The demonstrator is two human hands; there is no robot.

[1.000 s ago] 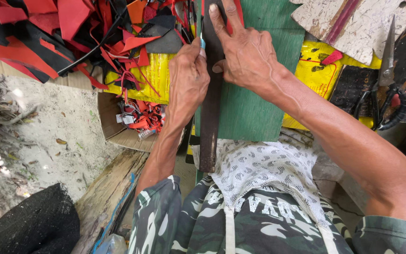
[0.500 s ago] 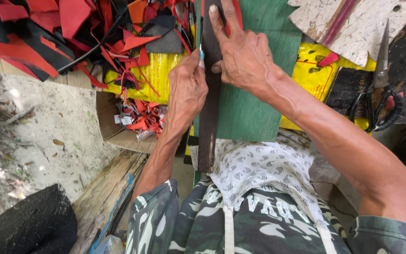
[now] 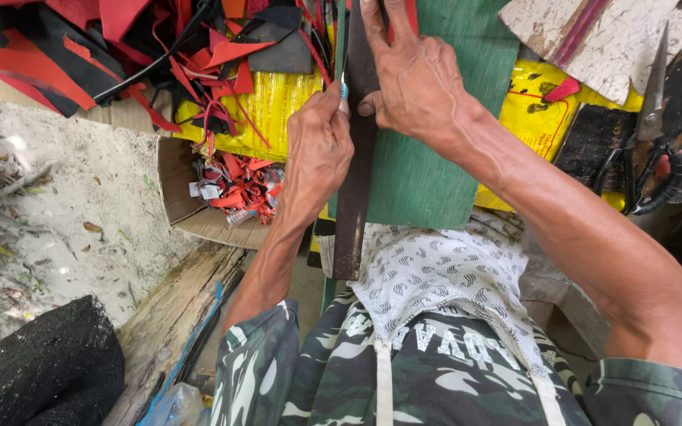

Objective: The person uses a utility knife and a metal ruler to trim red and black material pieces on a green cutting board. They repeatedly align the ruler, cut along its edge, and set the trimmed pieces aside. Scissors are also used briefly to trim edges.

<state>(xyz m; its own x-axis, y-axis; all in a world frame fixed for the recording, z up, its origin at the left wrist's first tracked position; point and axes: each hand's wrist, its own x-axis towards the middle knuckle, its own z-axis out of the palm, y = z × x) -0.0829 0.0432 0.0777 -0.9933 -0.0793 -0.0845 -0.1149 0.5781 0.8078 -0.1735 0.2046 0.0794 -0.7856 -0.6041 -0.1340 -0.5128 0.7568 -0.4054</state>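
Hands first: our right hand (image 3: 420,79) lies flat, fingers stretched out and pressing down on a long dark metal straightedge (image 3: 354,181) that runs along the left edge of a green sheet (image 3: 428,173). So it's spread open, pinning rather than gripping. Our left hand (image 3: 319,150) is curled closed around a small blue-handled cutter (image 3: 344,88), only a bit of which peeks out above the knuckles, right against the straightedge's left side. The green sheet lies across our lap, over a white patterned cloth (image 3: 436,276), and the straightedge's near end hangs past the sheet toward our camouflage trousers (image 3: 404,371).

Around it we've got a heap of red and black scraps (image 3: 120,47) up top left, spilling over a yellow bag (image 3: 278,110), and a cardboard box (image 3: 191,197) with more red trimmings inside just left of our left wrist. Off to the right, well apart from both hands, a pair of black-handled scissors (image 3: 649,158) rests on a dark surface.
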